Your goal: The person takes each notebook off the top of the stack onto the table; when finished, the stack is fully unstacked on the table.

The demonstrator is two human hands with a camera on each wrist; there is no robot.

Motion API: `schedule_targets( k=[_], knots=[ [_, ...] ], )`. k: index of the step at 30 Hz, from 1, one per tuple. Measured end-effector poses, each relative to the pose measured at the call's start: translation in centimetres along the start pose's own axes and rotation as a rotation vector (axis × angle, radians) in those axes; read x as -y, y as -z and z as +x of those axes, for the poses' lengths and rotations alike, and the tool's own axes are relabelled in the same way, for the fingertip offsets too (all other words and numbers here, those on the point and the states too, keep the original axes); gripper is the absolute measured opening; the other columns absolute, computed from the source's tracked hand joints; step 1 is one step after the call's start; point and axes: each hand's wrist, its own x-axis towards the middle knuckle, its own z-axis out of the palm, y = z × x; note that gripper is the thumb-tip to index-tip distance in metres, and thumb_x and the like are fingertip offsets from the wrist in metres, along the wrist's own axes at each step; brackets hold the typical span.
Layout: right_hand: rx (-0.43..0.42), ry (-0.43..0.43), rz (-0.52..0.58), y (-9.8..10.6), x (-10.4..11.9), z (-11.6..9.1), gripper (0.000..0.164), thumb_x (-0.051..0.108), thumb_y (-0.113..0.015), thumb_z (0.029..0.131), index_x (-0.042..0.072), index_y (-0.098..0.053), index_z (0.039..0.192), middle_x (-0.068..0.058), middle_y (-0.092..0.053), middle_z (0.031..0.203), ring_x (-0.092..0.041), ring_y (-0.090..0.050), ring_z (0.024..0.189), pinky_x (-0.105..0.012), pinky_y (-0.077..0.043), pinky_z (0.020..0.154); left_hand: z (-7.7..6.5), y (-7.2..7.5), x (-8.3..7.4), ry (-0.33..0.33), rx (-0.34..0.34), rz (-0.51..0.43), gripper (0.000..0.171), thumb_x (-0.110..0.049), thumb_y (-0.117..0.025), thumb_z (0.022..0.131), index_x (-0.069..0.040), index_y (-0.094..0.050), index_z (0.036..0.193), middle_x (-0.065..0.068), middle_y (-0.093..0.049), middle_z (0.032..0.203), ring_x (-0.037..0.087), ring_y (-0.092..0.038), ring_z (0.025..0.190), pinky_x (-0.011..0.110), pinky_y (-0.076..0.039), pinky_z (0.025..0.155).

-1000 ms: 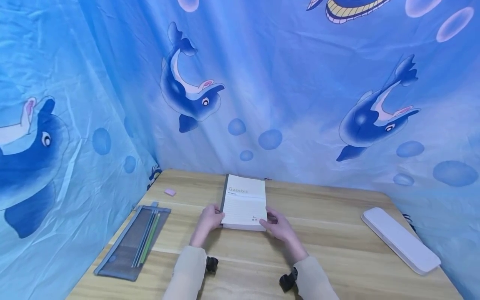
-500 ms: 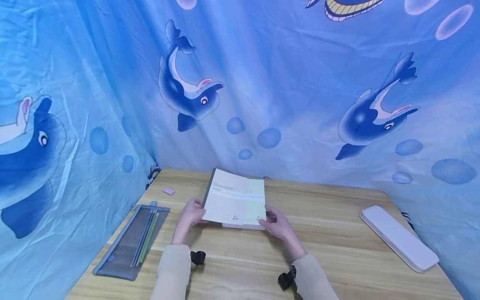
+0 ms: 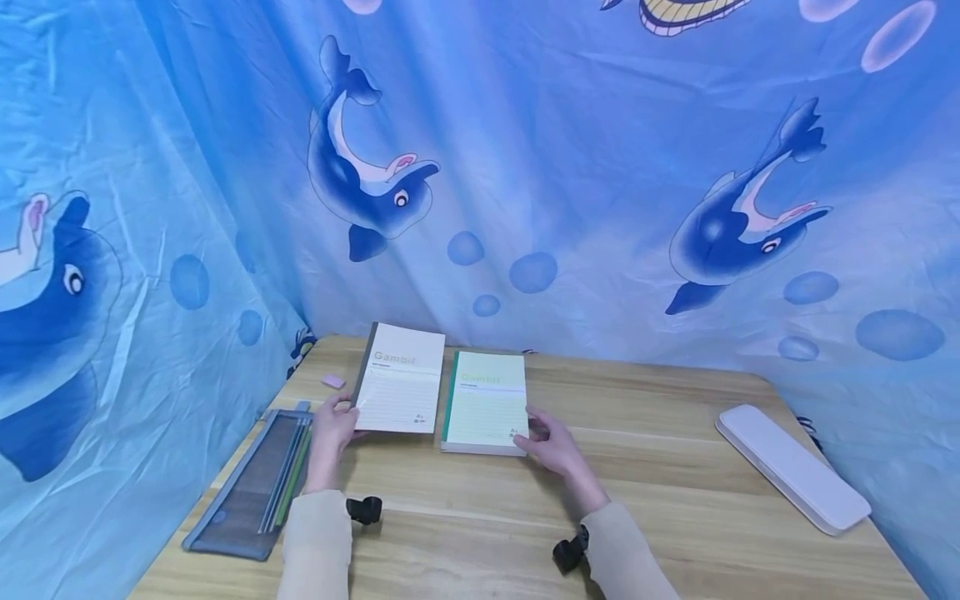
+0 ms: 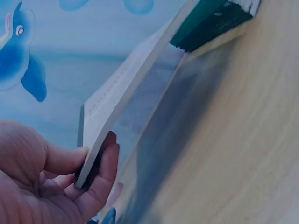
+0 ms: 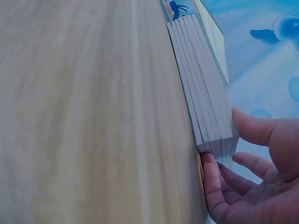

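In the head view my left hand pinches the lower left edge of a white notebook with a dark spine. That notebook is lifted off the table; the left wrist view shows my thumb on its cover, my fingers underneath, and its shadow below. To its right lies a stack of notebooks, topped by a pale green one with a green spine. My right hand grips the stack's near right corner, thumb at the top edge and fingers low at the side. The right wrist view shows several layered notebooks in this stack.
A grey mesh pencil pouch holding several pencils lies at the table's left, beside my left forearm. A pink eraser sits behind it. At the right is a closed white pencil case. A dolphin-print curtain borders the table.
My left hand has drawn the dark-spined notebook leftward off the top of the stack, baring the green-spined one. My right hand stays at the stack's corner.
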Motion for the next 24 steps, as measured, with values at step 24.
schedule_targets(
  k=[24],
  knots=[
    [-0.009,-0.001,-0.013,0.0,-0.1,0.1,0.067,0.016,-0.077,0.086,-0.002,-0.047,0.144,-0.025,-0.059,0.129,-0.029,-0.059,0.103,-0.042,-0.051,0.088,-0.4,-0.4,1.3,-0.047,-0.049,0.440,0.036,-0.001,-0.052,0.093,0.011,-0.055,0.127,0.031,-0.062,0.106,0.037,-0.062,0.087,0.039,-0.050,0.068]
  ],
)
